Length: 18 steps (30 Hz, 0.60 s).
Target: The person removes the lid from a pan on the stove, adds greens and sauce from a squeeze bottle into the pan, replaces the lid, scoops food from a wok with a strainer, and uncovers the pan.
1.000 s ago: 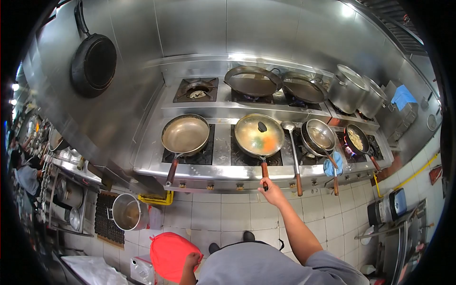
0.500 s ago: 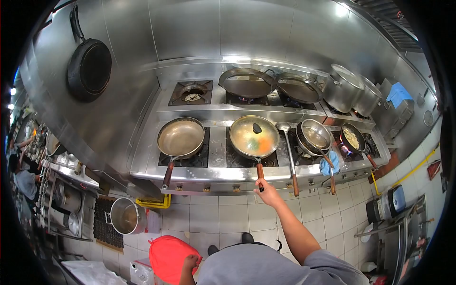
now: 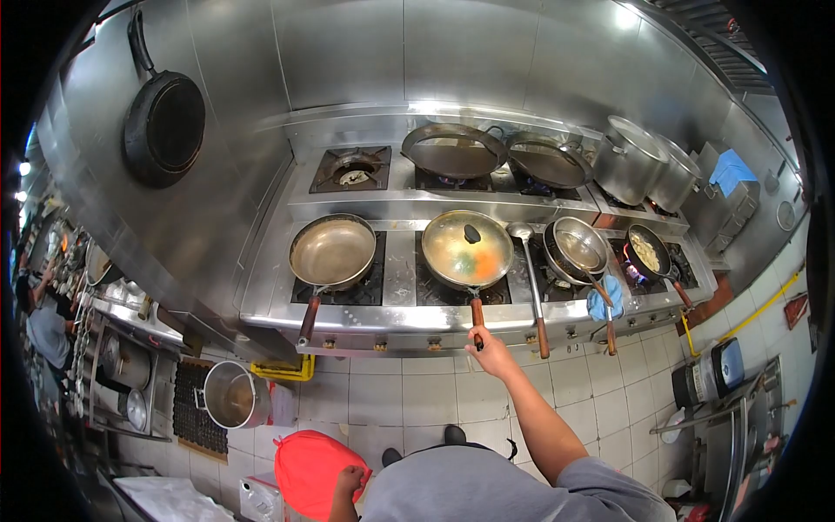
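Note:
My right hand is wrapped around the brown handle of a frying pan at the middle front burner. A glass lid with a black knob covers the pan, and orange, green and yellow food shows through it. Low in the view, my left hand hangs beside my body with its fingers curled and nothing visible in them. It is in front of a red cover or bag; I cannot tell whether they touch. Left of the lidded pan, another frying pan holds no visible food.
A long ladle lies right of the lidded pan. Beyond it are a strainer over a pan, a blue cloth and a small pan of pale food over flame. Woks and tall pots occupy the back burners.
Almost nothing differs. The whole view has shifted very slightly, while my right hand keeps hold of the pan handle.

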Each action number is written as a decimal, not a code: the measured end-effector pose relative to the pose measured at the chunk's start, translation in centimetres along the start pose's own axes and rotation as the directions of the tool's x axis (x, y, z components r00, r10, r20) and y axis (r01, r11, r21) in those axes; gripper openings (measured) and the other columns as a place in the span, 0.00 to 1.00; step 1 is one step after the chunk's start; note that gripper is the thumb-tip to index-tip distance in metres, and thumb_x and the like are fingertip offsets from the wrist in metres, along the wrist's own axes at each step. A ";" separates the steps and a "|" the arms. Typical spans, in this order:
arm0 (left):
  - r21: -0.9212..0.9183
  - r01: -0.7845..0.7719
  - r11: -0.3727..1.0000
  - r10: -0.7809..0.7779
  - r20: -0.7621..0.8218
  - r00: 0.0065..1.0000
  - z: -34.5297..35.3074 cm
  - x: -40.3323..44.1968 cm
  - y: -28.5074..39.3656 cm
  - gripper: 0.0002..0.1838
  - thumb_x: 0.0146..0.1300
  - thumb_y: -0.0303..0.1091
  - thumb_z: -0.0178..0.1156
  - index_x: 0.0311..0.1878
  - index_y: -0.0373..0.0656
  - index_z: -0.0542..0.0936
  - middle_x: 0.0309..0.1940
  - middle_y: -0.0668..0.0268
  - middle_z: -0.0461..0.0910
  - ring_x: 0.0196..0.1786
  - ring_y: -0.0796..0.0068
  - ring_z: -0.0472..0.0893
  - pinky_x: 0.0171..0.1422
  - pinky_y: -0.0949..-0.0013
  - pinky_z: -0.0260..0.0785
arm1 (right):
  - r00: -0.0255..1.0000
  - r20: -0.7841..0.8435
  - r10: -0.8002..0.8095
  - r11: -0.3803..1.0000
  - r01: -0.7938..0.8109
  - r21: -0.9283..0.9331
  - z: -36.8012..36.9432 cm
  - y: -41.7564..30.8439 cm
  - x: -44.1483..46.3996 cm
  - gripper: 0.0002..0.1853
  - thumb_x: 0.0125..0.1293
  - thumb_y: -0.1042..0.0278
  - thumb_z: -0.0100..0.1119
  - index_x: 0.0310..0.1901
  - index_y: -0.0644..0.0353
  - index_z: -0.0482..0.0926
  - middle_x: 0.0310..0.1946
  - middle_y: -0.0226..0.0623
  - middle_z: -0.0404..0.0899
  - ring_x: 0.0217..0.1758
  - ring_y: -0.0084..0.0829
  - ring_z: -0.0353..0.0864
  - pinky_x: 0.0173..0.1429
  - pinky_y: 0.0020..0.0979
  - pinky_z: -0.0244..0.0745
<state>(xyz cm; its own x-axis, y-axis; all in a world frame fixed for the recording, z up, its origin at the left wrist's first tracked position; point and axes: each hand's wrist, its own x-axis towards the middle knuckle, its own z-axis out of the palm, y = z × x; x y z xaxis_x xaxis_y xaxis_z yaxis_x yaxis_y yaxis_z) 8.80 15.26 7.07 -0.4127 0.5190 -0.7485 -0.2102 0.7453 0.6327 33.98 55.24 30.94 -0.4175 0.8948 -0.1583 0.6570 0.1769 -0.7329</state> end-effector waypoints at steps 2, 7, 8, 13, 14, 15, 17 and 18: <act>-0.022 -0.002 1.000 0.002 -0.001 1.000 0.2 0.4 -0.7 0.07 0.55 0.32 0.55 0.31 0.38 0.73 0.20 0.66 0.73 0.16 0.77 0.70 0.17 0.76 0.63 | 1.000 0.002 0.000 1.000 0.000 0.009 0.0 -0.2 -0.1 0.15 0.58 0.62 0.58 0.43 0.52 0.65 0.36 0.42 0.76 0.43 0.45 0.75 0.47 0.37 0.68; 0.018 -0.019 1.000 0.020 -0.014 1.000 0.4 0.2 -0.8 0.08 0.55 0.33 0.55 0.30 0.38 0.73 0.19 0.66 0.72 0.16 0.77 0.71 0.17 0.75 0.64 | 1.000 0.006 0.019 1.000 -0.020 0.014 0.0 -0.3 0.0 0.15 0.58 0.62 0.59 0.42 0.52 0.65 0.36 0.42 0.76 0.44 0.45 0.75 0.47 0.37 0.68; 0.045 -0.030 0.999 0.031 -0.026 0.999 0.5 0.2 -0.7 0.08 0.55 0.33 0.55 0.30 0.38 0.74 0.19 0.66 0.72 0.16 0.77 0.71 0.17 0.75 0.64 | 1.000 0.006 0.011 1.000 -0.011 0.016 0.0 -0.4 -0.1 0.15 0.58 0.62 0.59 0.42 0.51 0.65 0.36 0.42 0.76 0.43 0.45 0.76 0.47 0.37 0.68; 0.093 -0.070 0.993 0.073 -0.033 0.997 0.6 -1.1 0.9 0.08 0.54 0.34 0.56 0.31 0.38 0.74 0.18 0.66 0.73 0.16 0.76 0.72 0.18 0.74 0.65 | 1.000 -0.016 -0.012 1.000 0.013 0.026 0.1 0.0 0.0 0.15 0.58 0.62 0.58 0.42 0.51 0.65 0.35 0.42 0.76 0.42 0.45 0.76 0.46 0.37 0.68; 0.093 -0.063 0.994 0.066 -0.027 0.997 0.5 -0.8 0.6 0.08 0.54 0.34 0.56 0.31 0.38 0.74 0.18 0.66 0.73 0.16 0.76 0.72 0.18 0.74 0.64 | 1.000 0.004 0.011 1.000 -0.011 0.020 0.0 -0.1 0.0 0.15 0.58 0.62 0.58 0.42 0.51 0.65 0.35 0.42 0.76 0.43 0.45 0.76 0.47 0.37 0.68; 0.091 -0.056 0.994 0.058 -0.023 0.998 0.4 -0.6 0.4 0.08 0.54 0.34 0.56 0.31 0.38 0.74 0.18 0.66 0.73 0.16 0.76 0.72 0.17 0.74 0.64 | 0.999 0.024 0.034 0.999 -0.034 0.013 0.0 -0.2 0.0 0.15 0.58 0.62 0.58 0.42 0.51 0.65 0.35 0.41 0.76 0.44 0.44 0.75 0.47 0.37 0.68; 0.080 -0.047 0.996 0.049 -0.022 0.999 0.4 -0.6 0.3 0.08 0.54 0.34 0.56 0.31 0.38 0.74 0.18 0.66 0.73 0.16 0.76 0.72 0.17 0.74 0.64 | 0.998 0.029 0.050 0.999 -0.051 0.013 -0.3 -0.7 -0.2 0.15 0.57 0.62 0.59 0.42 0.51 0.65 0.35 0.41 0.76 0.44 0.44 0.76 0.48 0.37 0.69; 0.066 -0.037 0.997 0.039 -0.023 0.999 0.4 -0.6 0.2 0.08 0.54 0.34 0.56 0.31 0.38 0.74 0.18 0.66 0.73 0.16 0.76 0.72 0.17 0.74 0.64 | 0.997 0.036 0.066 0.998 -0.066 0.012 -0.3 -0.9 -0.3 0.15 0.57 0.62 0.59 0.43 0.52 0.65 0.36 0.41 0.76 0.44 0.44 0.76 0.48 0.37 0.69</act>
<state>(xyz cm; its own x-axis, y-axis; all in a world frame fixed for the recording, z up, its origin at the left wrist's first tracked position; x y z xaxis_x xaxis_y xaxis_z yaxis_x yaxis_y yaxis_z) 9.35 15.27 7.58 -0.4410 0.5377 -0.7186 -0.1355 0.7516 0.6455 33.68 54.97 31.85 -0.3958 0.8891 -0.2297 0.6753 0.1123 -0.7289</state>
